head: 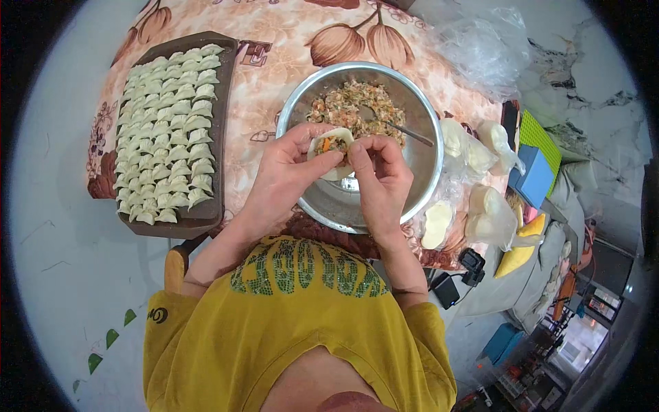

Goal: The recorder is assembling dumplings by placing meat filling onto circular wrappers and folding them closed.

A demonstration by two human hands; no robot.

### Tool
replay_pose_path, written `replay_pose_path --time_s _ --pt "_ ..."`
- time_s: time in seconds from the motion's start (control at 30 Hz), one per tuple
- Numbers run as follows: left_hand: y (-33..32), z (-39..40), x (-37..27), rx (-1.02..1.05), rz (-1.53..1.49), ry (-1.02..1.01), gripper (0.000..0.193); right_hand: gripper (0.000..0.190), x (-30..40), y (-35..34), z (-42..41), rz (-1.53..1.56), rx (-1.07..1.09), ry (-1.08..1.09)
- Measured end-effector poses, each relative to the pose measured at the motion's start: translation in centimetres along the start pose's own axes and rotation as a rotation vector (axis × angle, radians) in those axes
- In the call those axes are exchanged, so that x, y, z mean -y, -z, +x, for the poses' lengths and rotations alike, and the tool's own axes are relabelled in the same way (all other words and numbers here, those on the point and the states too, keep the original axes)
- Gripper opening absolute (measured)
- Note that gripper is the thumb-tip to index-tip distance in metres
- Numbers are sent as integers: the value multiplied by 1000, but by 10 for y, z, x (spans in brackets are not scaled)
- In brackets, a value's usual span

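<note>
Over a wide steel bowl (pixel 355 225), my left hand (pixel 285 172) cradles a round dumpling wrapper (pixel 337 172) with a lump of filling on it, the thumb pressing near the filling. The fingertips of my right hand (pixel 382 177) pinch the wrapper's right edge. Its upper side is still unfolded, so orange bits in the filling show. Inside the bowl, behind my hands, lies a heap of chopped meat and vegetable filling (pixel 355 98). A utensil with a dark metal handle (pixel 412 134) rests in that heap, its tip partly buried.
On the left, a brown tray (pixel 219 180) carries tight rows of folded dumplings (pixel 165 129). Right of the bowl lie bagged pieces of dough (pixel 491 211) and a flat wrapper stack (pixel 437 224). Crumpled clear plastic (pixel 479 46) sits beyond, on the flowered tablecloth (pixel 257 98). Black devices (pixel 471 265) hang near the edge.
</note>
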State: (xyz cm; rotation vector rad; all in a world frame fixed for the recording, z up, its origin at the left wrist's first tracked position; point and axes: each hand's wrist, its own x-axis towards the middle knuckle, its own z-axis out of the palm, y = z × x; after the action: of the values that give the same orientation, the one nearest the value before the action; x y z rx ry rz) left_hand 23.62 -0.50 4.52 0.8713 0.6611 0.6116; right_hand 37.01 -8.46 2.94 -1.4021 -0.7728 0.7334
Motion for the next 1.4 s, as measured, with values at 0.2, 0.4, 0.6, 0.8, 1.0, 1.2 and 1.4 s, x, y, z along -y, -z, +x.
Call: replay_pose_path --time_s 0.2,0.4,0.6,0.8,1.0,1.2,1.4 --pt "3 0 2 -4 79 -72 27 11 3 -3 4 -136 11 -32" --pt "6 1 1 -10 162 -55 30 11 -2 1 8 -370 60 342" --pt "16 2 3 0 375 -98 26 14 0 -3 3 -578 50 494" --pt "6 -2 -1 -44 263 -130 24 16 1 -8 1 -361 -6 301" --pt "11 -3 1 -45 383 -80 24 18 6 -2 5 -621 55 720" --pt "9 -10 -9 -20 495 -141 24 22 9 8 5 -729 228 811" --pt "4 -13 -17 27 729 -341 20 24 10 4 0 -418 170 447"
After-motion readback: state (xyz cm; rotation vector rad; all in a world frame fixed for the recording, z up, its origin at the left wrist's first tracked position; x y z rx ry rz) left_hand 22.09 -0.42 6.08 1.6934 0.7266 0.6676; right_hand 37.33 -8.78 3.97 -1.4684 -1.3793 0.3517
